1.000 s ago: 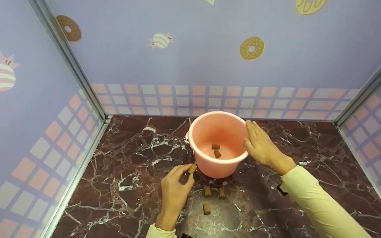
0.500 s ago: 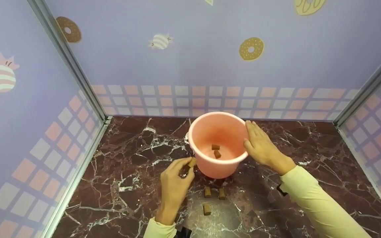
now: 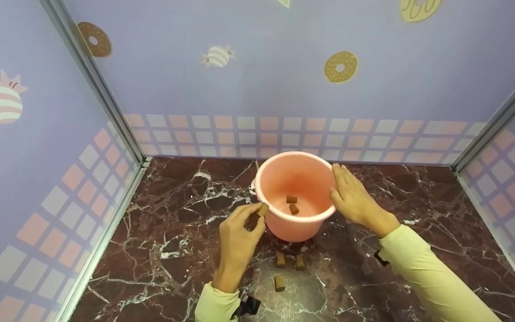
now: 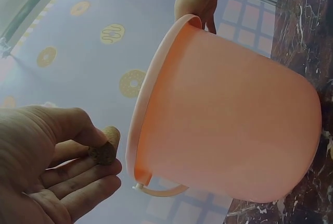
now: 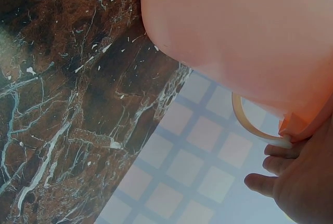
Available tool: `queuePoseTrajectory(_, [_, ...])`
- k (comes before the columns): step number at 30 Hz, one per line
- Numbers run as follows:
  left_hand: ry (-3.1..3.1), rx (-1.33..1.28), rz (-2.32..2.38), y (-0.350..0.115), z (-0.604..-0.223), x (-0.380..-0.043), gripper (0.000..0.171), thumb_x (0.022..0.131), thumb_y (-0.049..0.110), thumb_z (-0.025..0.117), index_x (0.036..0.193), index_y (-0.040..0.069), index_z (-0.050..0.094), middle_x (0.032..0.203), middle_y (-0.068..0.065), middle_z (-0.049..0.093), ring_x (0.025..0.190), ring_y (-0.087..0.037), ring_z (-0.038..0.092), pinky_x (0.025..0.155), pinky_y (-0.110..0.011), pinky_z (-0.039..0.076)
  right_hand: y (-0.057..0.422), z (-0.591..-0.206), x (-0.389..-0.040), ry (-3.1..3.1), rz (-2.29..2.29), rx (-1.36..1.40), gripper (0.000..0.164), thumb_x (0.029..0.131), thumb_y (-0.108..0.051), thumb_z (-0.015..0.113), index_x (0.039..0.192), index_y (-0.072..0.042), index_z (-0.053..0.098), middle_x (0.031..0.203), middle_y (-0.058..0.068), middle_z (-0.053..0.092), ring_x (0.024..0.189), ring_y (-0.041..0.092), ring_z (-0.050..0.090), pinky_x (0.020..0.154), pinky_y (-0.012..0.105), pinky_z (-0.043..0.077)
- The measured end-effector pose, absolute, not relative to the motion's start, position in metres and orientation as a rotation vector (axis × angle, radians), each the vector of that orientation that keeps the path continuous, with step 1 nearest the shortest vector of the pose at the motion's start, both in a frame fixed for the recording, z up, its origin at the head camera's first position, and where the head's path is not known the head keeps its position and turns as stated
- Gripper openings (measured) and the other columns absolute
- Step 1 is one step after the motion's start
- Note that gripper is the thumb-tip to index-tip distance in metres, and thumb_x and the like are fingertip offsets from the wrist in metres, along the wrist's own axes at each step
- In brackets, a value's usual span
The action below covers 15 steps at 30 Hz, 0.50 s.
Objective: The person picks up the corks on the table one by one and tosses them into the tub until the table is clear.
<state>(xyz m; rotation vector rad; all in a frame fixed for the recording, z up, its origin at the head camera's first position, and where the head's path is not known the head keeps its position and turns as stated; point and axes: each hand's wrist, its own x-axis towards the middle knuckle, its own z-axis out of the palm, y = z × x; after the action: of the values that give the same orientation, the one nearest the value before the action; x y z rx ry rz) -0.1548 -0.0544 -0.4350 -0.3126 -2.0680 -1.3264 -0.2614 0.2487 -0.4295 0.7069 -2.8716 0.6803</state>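
A pink bucket [image 3: 295,229] stands upright on the dark marbled table. Thumb and index finger of my left hand [image 3: 238,235] pinch a brown cork [image 4: 111,143] just outside the near left part of its rim. The left wrist view shows the other fingers spread below the cork. On the bucket's right side, my right hand [image 3: 356,199] rests against the rim, fingers straight. Two corks [image 3: 291,199] lie at the bottom inside. In front of the bucket, two corks [image 3: 300,262] stand side by side, with a third cork [image 3: 279,282] nearer to me.
Lilac panels [image 3: 275,85] printed with sweets and doughnuts enclose the table [image 3: 172,250] at the back and both sides. The bucket's handle [image 5: 250,125] hangs behind it, low against the far side.
My left hand has lifted the pinched cork from beside the bucket's wall up to its rim. The right hand and the bucket stay put.
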Motion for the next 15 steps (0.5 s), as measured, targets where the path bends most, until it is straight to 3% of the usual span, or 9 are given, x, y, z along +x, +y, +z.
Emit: queuePoseTrajectory(15, [-2.046,-0.353,-1.375,-0.049,-0.428,-0.169,0.032,0.08,-0.014,0.08,0.111,-0.004,0.079,0.109,-0.015,0.077,0.101,-0.03,0.076,0.09,-0.027,0.061,0.249,-0.429,-0.261,-2.885,0.681,0.712,0.069,0.108,-0.02,0.041,0.16,0.018,0.015,0.168,0.035,0.018,0.158,0.05,0.014,0.129,0.058,0.01])
